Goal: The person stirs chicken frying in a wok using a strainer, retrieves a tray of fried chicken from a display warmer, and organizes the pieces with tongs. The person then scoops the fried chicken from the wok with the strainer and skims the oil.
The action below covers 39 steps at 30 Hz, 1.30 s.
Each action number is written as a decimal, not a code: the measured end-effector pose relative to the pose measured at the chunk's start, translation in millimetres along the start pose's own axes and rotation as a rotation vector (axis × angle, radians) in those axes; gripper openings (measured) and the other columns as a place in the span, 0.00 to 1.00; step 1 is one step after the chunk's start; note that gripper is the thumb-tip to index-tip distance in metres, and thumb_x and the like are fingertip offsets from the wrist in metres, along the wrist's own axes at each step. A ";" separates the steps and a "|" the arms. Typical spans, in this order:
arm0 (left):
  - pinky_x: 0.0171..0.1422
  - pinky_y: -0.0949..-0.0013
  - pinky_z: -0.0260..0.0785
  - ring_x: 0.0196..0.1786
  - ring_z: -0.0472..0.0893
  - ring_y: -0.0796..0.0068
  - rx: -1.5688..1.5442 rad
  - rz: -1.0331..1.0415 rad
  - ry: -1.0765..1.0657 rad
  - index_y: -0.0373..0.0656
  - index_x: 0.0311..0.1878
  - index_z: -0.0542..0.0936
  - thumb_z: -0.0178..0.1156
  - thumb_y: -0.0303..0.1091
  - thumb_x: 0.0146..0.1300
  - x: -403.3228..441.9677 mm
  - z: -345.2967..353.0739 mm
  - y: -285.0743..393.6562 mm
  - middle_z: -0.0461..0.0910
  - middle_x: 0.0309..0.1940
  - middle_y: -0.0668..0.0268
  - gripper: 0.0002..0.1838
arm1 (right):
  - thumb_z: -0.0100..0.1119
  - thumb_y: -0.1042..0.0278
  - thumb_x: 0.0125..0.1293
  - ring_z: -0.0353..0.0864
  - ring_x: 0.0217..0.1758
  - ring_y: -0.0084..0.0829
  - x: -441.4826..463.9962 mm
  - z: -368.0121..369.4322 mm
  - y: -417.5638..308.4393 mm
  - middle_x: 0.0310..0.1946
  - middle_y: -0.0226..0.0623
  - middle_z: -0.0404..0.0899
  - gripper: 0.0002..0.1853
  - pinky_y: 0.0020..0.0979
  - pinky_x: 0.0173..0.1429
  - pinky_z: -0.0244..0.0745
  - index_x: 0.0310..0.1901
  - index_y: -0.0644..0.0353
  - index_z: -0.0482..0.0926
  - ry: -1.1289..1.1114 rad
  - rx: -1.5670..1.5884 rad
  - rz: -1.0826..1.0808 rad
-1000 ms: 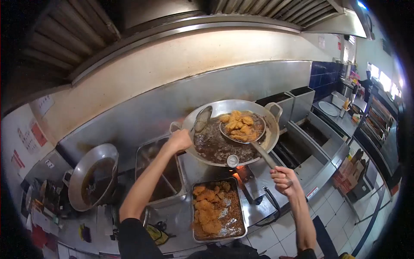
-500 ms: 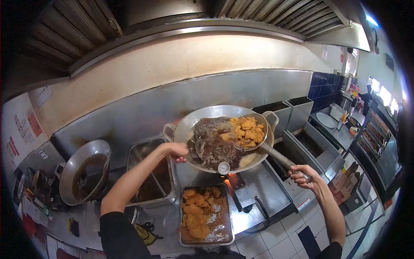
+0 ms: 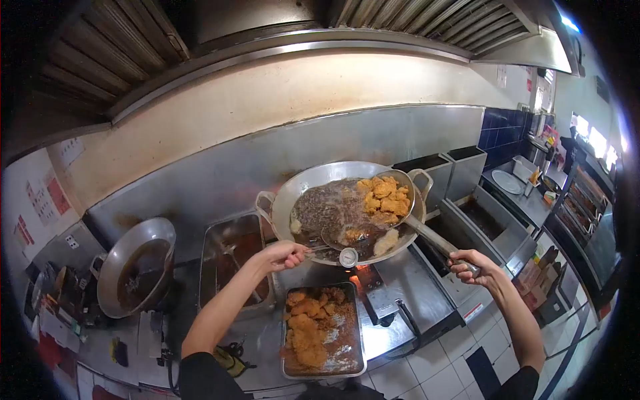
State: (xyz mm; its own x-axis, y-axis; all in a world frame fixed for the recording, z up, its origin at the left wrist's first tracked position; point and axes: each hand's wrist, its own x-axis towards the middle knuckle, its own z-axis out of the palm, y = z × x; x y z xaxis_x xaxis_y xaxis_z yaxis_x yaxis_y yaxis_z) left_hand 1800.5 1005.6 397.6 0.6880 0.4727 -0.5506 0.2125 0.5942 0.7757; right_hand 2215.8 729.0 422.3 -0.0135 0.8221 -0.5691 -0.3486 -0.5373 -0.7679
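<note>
My right hand is wrapped around the long metal handle of a big round strainer. Golden fried pieces, which look like chicken, fill its bowl at the right side of a large wok. Dark bubbling oil covers the wok's middle. At the front left rim, my left hand is closed on a thin metal handle reaching into the oil, apparently a second skimmer, its head partly submerged. A dial thermometer sits at the front rim. Paler pieces float near the right edge.
Below the wok stands a metal tray of fried pieces and crumbs. Flame shows under the wok. To the left are a rectangular oil basin and another wok. Fryer wells lie right.
My left hand has moved slightly right and down, and the thin handle now shows. The oil is bubbling less densely, with pale pieces more visible. The strainer stays at the wok's right.
</note>
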 end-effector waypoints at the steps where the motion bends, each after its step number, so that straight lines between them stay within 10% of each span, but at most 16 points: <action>1: 0.15 0.86 0.47 0.18 0.56 0.92 0.062 0.034 0.032 0.29 0.65 0.57 0.41 0.21 0.67 -6.2 0.2 -1.5 0.60 0.22 0.76 0.23 | 0.47 0.60 0.69 0.56 0.10 0.13 1.5 -0.2 0.6 0.14 0.18 0.60 0.10 0.18 0.11 0.48 0.34 0.56 0.68 0.017 -0.020 -0.003; 18: 0.17 0.79 0.55 0.18 0.62 0.86 0.474 0.077 0.184 0.31 0.71 0.52 0.37 0.22 0.67 -8.9 13.6 17.3 0.68 0.24 0.67 0.28 | 0.46 0.61 0.69 0.61 0.13 0.18 -23.9 104.9 41.0 0.14 0.21 0.60 0.09 0.22 0.12 0.55 0.33 0.55 0.64 -0.023 0.192 0.028; 21: 0.18 0.78 0.64 0.17 0.67 0.85 0.488 0.156 0.274 0.33 0.54 0.70 0.36 0.24 0.67 -3.8 18.8 9.1 0.71 0.24 0.65 0.16 | 0.46 0.61 0.69 0.62 0.13 0.20 -11.7 138.5 58.8 0.14 0.22 0.60 0.09 0.23 0.12 0.57 0.33 0.56 0.64 -0.093 0.312 -0.032; 30: 0.17 0.72 0.66 0.16 0.70 0.79 0.517 0.352 0.444 0.30 0.55 0.69 0.39 0.22 0.62 4.8 -10.2 4.3 0.74 0.23 0.61 0.18 | 0.48 0.65 0.68 0.57 0.11 0.16 36.0 162.6 81.0 0.15 0.22 0.59 0.10 0.20 0.11 0.57 0.35 0.64 0.67 -0.271 0.884 -0.160; 34: 0.18 0.73 0.64 0.16 0.70 0.79 0.743 0.262 0.456 0.30 0.70 0.54 0.38 0.20 0.59 -16.8 -19.4 35.6 0.75 0.23 0.60 0.32 | 0.50 0.65 0.66 0.60 0.12 0.16 49.7 144.9 83.6 0.15 0.22 0.61 0.09 0.20 0.13 0.57 0.35 0.61 0.66 -0.331 0.813 -0.171; 36: 0.15 0.65 0.67 0.15 0.76 0.68 0.859 0.260 0.563 0.26 0.29 0.76 0.45 0.20 0.56 -21.7 -30.6 45.2 0.77 0.17 0.55 0.09 | 0.50 0.65 0.66 0.60 0.12 0.17 47.2 138.6 80.1 0.15 0.22 0.61 0.08 0.20 0.13 0.57 0.34 0.60 0.66 -0.356 0.803 -0.161; 39: 0.15 0.63 0.67 0.15 0.76 0.67 1.031 0.167 0.534 0.26 0.25 0.74 0.47 0.20 0.54 -28.2 -38.4 56.3 0.77 0.18 0.54 0.08 | 0.49 0.64 0.66 0.60 0.12 0.18 40.3 127.1 77.3 0.15 0.23 0.61 0.09 0.21 0.13 0.58 0.34 0.59 0.66 -0.289 0.683 -0.154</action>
State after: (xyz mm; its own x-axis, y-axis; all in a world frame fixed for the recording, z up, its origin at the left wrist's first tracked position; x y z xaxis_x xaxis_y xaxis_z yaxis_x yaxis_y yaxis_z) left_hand 1766.4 1050.7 444.9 0.4342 0.8537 -0.2875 0.7771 -0.1936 0.5989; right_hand 2069.2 744.6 377.3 -0.1296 0.9456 -0.2983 -0.8684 -0.2535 -0.4262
